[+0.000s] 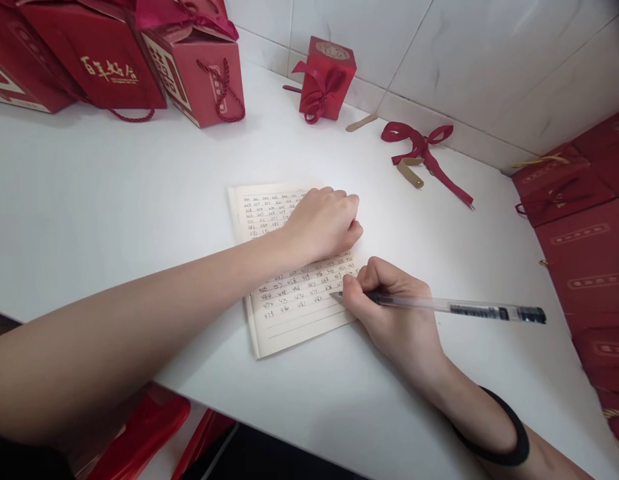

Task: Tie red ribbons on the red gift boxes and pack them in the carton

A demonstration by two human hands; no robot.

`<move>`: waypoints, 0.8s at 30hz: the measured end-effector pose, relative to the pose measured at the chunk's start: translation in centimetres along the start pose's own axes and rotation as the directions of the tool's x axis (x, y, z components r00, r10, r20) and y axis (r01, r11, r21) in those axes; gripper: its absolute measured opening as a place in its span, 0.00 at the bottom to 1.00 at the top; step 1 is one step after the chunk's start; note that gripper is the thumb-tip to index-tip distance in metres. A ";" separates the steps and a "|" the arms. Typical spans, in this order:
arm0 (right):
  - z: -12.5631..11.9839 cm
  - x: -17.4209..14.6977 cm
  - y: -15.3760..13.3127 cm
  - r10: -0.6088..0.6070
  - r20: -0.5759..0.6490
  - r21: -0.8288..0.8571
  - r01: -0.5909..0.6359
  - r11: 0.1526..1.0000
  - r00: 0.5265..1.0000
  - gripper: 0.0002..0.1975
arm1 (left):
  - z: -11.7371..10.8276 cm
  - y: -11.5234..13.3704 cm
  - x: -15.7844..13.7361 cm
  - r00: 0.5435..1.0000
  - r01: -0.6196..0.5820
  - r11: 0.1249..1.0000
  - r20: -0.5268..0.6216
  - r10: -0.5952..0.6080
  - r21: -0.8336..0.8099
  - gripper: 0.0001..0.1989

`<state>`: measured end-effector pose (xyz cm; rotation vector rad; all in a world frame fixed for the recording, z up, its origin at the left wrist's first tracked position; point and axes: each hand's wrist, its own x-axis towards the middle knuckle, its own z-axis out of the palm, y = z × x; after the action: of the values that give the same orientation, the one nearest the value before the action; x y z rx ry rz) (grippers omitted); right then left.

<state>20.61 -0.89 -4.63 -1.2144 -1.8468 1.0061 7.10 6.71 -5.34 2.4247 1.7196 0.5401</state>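
A lined notebook page [294, 335] lies on the white table, covered with rows of handwritten numbers. My left hand [323, 223] rests across the page, curled into a fist, hiding the middle rows. A clear-barrelled gel pen [446, 305] with a dark grip is held in my right hand [402, 313], its fingers closed around the front part. The pen's tip points left and sits at the lower rows, beside the last written numbers. Below it, a few ruled lines are blank. The right hand's edge lies by the notebook's right side.
Red gift boxes [204, 80] with rope handles stand at the back left of the table [114, 200]. A small red box [332, 77] with a ribbon and a loose ribbon bow [424, 147] lie near the tiled wall. More red boxes [574, 233] line the right edge.
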 end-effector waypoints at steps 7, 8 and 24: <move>-0.1 0.0 0.0 -0.017 -0.009 -0.012 0.017 1.000 1.000 0.16 | 0.0 -0.1 0.0 1.000 0.001 1.000 0.001 -0.001 -0.001 0.08; -0.1 0.1 0.0 -0.017 -0.004 -0.014 0.017 1.000 1.000 0.16 | 0.0 -0.1 0.0 1.000 0.003 1.000 0.005 -0.003 -0.002 0.08; -0.1 0.0 -0.1 0.011 -0.031 -0.033 -0.012 0.999 0.999 0.16 | -0.2 0.0 0.0 1.000 0.010 1.000 0.012 -0.010 -0.009 0.08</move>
<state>20.61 -0.90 -4.47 -1.2550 -1.8412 0.9612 7.07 6.70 -5.15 2.4072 1.7203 0.5303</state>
